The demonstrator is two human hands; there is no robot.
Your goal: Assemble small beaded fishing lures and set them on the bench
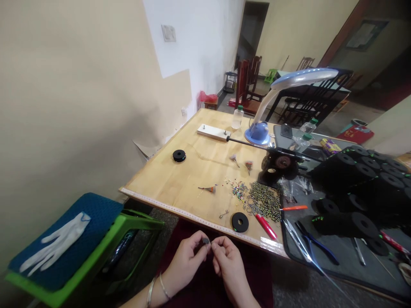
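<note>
Just off the table's front edge, my left hand (188, 259) pinches a small dark grey piece (206, 241) between thumb and fingers. Its exact kind is too small to tell. My right hand (228, 261) is closed in a pinch close beside it, fingertips almost meeting the left ones. Whatever the right fingers hold is hidden. Beyond the hands lie a black foam ring spool (236, 223), a small metal fitting (224, 214) and a red pen-like tool (266, 226). Farther back are a heap of small metal pieces (265, 199) and scattered coloured beads (239, 191).
Right, a dark mat (340, 256) bears scissors (297, 239), blue-handled pliers (321, 246) and stacked black foam rolls (359, 171). A blue lamp (257, 133) and a black clamp device (279, 164) stand behind. A stool (96, 209) with a white glove (59, 241) stands left.
</note>
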